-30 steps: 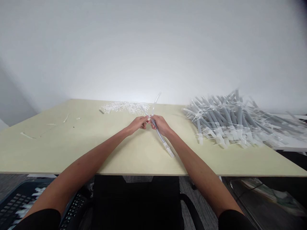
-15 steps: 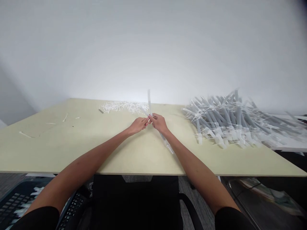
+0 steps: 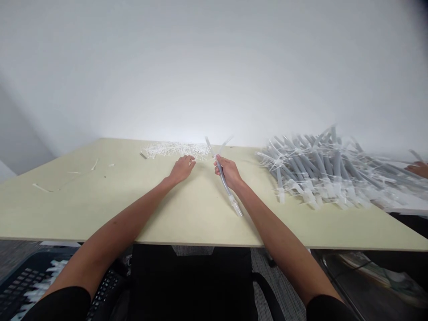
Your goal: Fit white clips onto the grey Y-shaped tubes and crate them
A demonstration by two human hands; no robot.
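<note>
My right hand [image 3: 228,173] is closed around a translucent grey plastic tube [image 3: 224,183] held above the table. Two thinner ends fork out above the fingers, and a clear connector [image 3: 236,206] sits at its lower end. My left hand [image 3: 182,168] is apart from the tube, fingers stretched out and somewhat spread, with nothing seen in it. Just beyond that hand lies a loose heap of small white plastic pieces [image 3: 167,149], too fine to make out singly.
A big pile of similar grey tubes [image 3: 321,165] covers the table's right side. Another person's hand [image 3: 419,169] is at the far right. Thin white strips [image 3: 95,164] lie on the left, a small grey bar [image 3: 143,155] by the heap. A dark basket [image 3: 23,276] stands below left.
My left hand has let go at the tube and moved left, its fingers opening out. My right hand keeps the tube, whose forked ends now spread apart. Another person's hand has appeared at right.
</note>
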